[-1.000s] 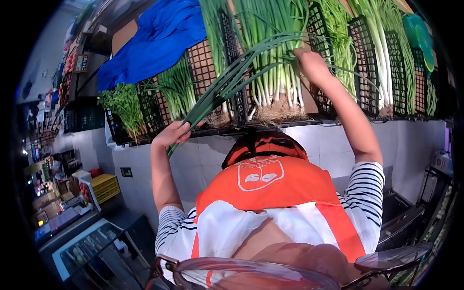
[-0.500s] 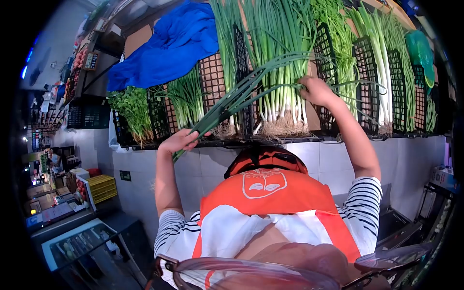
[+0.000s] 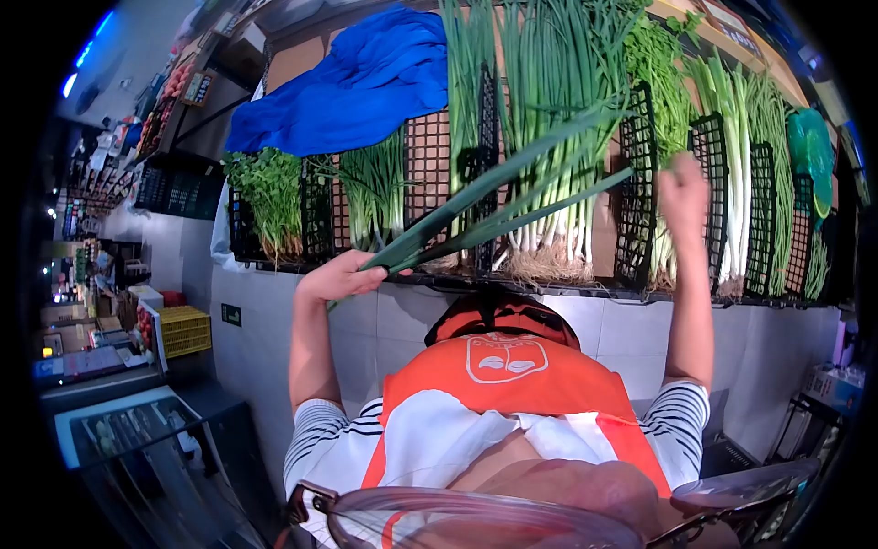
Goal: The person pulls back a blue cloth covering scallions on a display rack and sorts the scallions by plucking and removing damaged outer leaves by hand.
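My left hand [image 3: 346, 275] is closed around a few long green scallion leaves [image 3: 457, 209] near their lower end. The leaves stretch up and to the right across the crates, over a thick bunch of scallions [image 3: 572, 78] with white stems and roots toward me. My right hand [image 3: 684, 197] is raised at the right, in front of leafy green stalks [image 3: 663, 119] and apart from the held leaves. It is smeared by motion, so its fingers and anything in them cannot be made out.
Black mesh dividers [image 3: 636, 183] separate the vegetables. A blue cloth [image 3: 352, 82] covers the back left, above leafy herbs [image 3: 265, 197] and short chives [image 3: 373, 188]. Long white-stemmed stalks [image 3: 734, 201] and a green bag [image 3: 811, 156] are at the right. A yellow crate [image 3: 183, 331] stands at far left.
My right hand has moved right, away from the scallions and the held leaves. Those leaves now point straighter up and right, without their drooping tips. My left hand keeps its grip.
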A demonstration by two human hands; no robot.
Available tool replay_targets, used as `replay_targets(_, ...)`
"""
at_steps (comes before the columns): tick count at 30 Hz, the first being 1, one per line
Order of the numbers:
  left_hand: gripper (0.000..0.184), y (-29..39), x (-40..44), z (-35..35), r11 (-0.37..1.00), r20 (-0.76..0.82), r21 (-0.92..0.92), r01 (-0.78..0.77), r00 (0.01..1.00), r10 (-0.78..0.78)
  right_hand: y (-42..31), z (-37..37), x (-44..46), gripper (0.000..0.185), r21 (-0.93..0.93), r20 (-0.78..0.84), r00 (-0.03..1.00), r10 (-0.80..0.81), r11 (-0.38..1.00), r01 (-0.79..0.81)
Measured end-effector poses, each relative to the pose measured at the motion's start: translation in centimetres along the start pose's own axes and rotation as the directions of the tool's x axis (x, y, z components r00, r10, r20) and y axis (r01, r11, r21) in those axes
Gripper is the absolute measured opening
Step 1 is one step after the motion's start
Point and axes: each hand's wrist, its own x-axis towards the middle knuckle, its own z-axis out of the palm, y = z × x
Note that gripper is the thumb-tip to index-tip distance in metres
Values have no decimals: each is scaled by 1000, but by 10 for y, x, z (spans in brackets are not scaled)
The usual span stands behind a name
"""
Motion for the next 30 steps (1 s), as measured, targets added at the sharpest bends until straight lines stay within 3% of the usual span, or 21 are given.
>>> replay_targets(2, 36, 11, -15, -1, 1000, -71, 23, -21, 997, 22, 22, -28, 4, 19, 216, -223, 944, 245, 956, -197)
replay_targets(3, 38, 18, -23, -6, 996, -115, 18, -86, 989, 87, 32, -53, 4, 19, 325, -152, 893, 423, 875, -359)
replay_targets(5, 42, 30, -39, -12, 979, -205, 2, -203, 958, 199, 41, -77, -2, 16, 561, -186, 856, 483, 767, -311)
replay_targets(7, 65, 58, -42, -21, 948, -443, 145, -284, 838, 319, 43, -92, -8, 11, 772, -15, 922, 388, 591, -236)
replay_targets(9, 74, 101, -28, -27, 834, -572, 197, -515, 631, 525, 42, -94, -14, 8, 820, 61, 939, 340, 519, -241)
replay_targets(11, 74, 141, -7, -43, 692, -543, 141, -708, 529, 652, 28, -84, -17, 10, 853, 88, 926, 368, 452, -260)
replay_targets(13, 70, 170, 26, -65, 626, -480, 90, -774, 517, 709, 28, -73, -24, 11, 845, 128, 930, 343, 453, -284)
replay_targets(17, 65, 155, 134, -92, 721, -597, 115, -683, 533, 600, 17, -58, -42, 13, 850, 201, 928, 315, 414, -325)
replay_targets(19, 64, 123, 184, -81, 847, -652, 36, -530, 630, 422, 19, -53, -52, 12, 861, 208, 905, 372, 369, -349)
replay_targets(21, 59, 89, 226, -71, 959, -709, -60, -278, 688, 155, 14, -51, -61, 11, 849, 212, 899, 382, 384, -363)
replay_targets(23, 49, 50, 265, -70, 932, -706, -96, -349, 684, 183, 17, -50, -70, 9, 828, 219, 865, 451, 383, -409)
replay_targets(25, 40, 45, 264, -59, 886, -659, -45, -462, 680, 321, 19, -54, -77, 8, 812, 241, 863, 445, 395, -430)
replay_targets(30, 52, 34, 269, -46, 865, -703, 33, -501, 603, 376, 12, -50, -78, 9, 798, 233, 844, 484, 401, -450)
